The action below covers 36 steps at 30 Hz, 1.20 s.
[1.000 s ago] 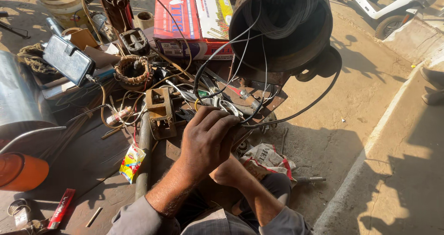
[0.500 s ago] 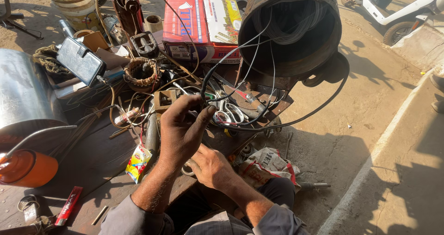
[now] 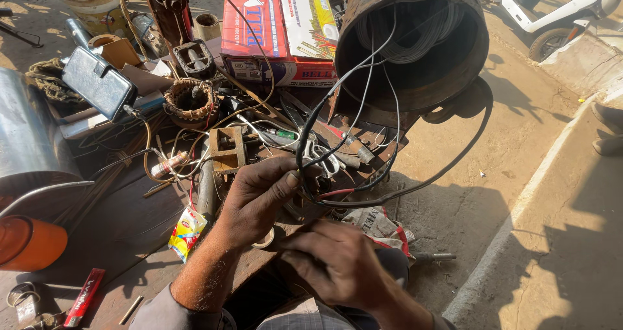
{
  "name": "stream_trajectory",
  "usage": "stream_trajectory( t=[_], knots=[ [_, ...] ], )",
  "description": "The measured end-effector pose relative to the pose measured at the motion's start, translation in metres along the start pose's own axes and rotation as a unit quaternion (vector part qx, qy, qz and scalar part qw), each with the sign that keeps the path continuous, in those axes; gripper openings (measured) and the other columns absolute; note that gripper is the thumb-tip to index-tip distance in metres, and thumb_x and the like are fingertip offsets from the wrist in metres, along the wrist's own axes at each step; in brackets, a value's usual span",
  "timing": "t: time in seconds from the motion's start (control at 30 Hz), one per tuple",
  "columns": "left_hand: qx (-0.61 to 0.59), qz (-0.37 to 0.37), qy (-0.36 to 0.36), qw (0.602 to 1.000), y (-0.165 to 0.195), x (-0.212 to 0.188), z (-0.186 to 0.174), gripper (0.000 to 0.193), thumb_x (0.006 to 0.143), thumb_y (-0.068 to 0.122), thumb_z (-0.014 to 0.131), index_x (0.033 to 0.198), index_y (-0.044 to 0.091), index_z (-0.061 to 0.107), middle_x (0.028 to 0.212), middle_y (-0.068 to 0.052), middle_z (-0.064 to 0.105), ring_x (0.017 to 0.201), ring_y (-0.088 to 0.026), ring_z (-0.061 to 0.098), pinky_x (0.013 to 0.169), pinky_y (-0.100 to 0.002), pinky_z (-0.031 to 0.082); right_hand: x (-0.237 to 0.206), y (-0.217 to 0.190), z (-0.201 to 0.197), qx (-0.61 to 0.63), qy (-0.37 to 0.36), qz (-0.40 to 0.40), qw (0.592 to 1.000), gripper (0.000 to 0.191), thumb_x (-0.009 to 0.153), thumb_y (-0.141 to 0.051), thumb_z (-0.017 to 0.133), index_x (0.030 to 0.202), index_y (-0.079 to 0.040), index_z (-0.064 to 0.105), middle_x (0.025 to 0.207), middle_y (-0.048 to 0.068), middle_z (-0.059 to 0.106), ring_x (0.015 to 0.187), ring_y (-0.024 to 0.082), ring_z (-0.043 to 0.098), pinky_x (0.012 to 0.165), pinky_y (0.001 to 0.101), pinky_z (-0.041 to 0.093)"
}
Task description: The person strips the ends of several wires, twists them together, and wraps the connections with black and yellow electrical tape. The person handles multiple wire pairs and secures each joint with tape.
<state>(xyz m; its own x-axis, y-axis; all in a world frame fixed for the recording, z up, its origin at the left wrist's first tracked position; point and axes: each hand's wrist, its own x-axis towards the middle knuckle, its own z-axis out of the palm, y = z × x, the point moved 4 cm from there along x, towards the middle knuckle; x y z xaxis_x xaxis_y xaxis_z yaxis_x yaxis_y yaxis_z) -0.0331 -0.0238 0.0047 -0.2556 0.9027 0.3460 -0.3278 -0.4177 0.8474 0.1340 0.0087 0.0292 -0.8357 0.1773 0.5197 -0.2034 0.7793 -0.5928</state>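
The left hand (image 3: 256, 197) has its grip clamped on a bundle of black wires (image 3: 308, 142) that run up into the rusty motor housing (image 3: 415, 44) at the far edge of the cluttered surface (image 3: 117, 232). The right hand (image 3: 331, 265) sits below, near the front edge, fingers curled; whether its grip holds anything, I cannot tell. The wires hang loose and unjoined, so the wiring work looks unfinished. A red box (image 3: 259, 25) stands just beside the housing.

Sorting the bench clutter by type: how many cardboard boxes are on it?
2. A red box and a white-topped box lie side by side at the far edge, left of the rusty drum. More may be hidden under the wires and tools.
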Motion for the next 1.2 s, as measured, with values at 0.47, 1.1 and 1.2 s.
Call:
stream_trajectory(
  t=[0.47,1.1,1.2],
  knots=[
    [0.122,0.074,-0.028,0.989,0.016,0.000,0.013,0.019,0.103,0.010,0.069,0.117,-0.001,0.074,0.103,-0.004,0.070,0.095,-0.009,0.067,0.080,-0.025,0.056,0.066,-0.011,-0.093,-0.229,0.075,-0.096,0.966,0.039,0.090,-0.010,0.080,0.126,-0.006,0.068,0.130,0.016,0.065,0.113,0.026,0.070,0.091,0.0317,0.064],
    [-0.159,-0.045,0.001,0.986,-0.016,-0.003,-0.006,0.021,0.106,0.017,0.061,0.116,-0.001,0.065,0.101,-0.009,0.071,0.093,-0.015,0.068,0.083,-0.032,0.056,0.012,0.023,-0.123,-0.122,0.215,0.009,0.969,0.012,0.102,-0.002,0.074,0.113,-0.002,0.068,0.109,0.011,0.068,0.091,0.012,0.068,0.074,0.0209,0.057],
    [-0.138,-0.056,0.028,0.988,-0.020,-0.002,-0.009,0.021,0.107,0.018,0.061,0.116,-0.001,0.066,0.102,-0.008,0.071,0.092,-0.014,0.066,0.078,-0.029,0.052,0.001,0.051,-0.110,0.102,0.247,0.154,0.951,0.014,0.103,-0.008,0.072,0.114,0.000,0.069,0.098,0.009,0.069,0.081,0.010,0.067,0.066,0.0210,0.054]
  ],
)
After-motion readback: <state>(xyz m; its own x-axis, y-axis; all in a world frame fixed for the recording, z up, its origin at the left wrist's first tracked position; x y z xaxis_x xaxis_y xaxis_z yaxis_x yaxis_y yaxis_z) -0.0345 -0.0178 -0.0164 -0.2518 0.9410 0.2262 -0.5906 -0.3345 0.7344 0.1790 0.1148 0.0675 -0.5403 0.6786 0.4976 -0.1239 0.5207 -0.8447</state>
